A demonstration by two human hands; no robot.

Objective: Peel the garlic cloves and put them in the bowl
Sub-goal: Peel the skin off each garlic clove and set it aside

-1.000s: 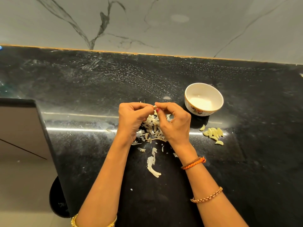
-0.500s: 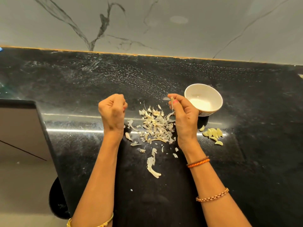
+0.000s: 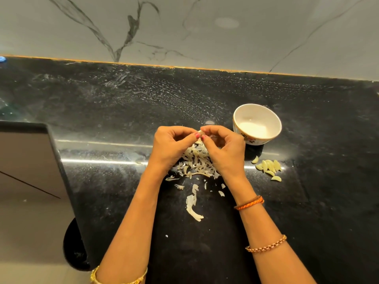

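My left hand (image 3: 170, 146) and my right hand (image 3: 225, 148) meet above a heap of garlic skins (image 3: 196, 162) in the middle of the black counter. Between the fingertips of both hands sits a small garlic clove (image 3: 200, 131), pinched from both sides and mostly hidden. A white bowl (image 3: 257, 124) with a flowered outside stands just right of my right hand; no cloves show inside it. Several peeled cloves (image 3: 268, 168) lie on the counter in front of the bowl.
Loose strips of skin (image 3: 192, 203) trail toward me from the heap. The black counter (image 3: 123, 111) ends at a marble wall behind and drops off at its left edge (image 3: 61, 171) to the floor.
Half a second ago my hands were apart, the left fisted at the left, the right near the bowl. They have come back together over the skins and pinch the clove between them.
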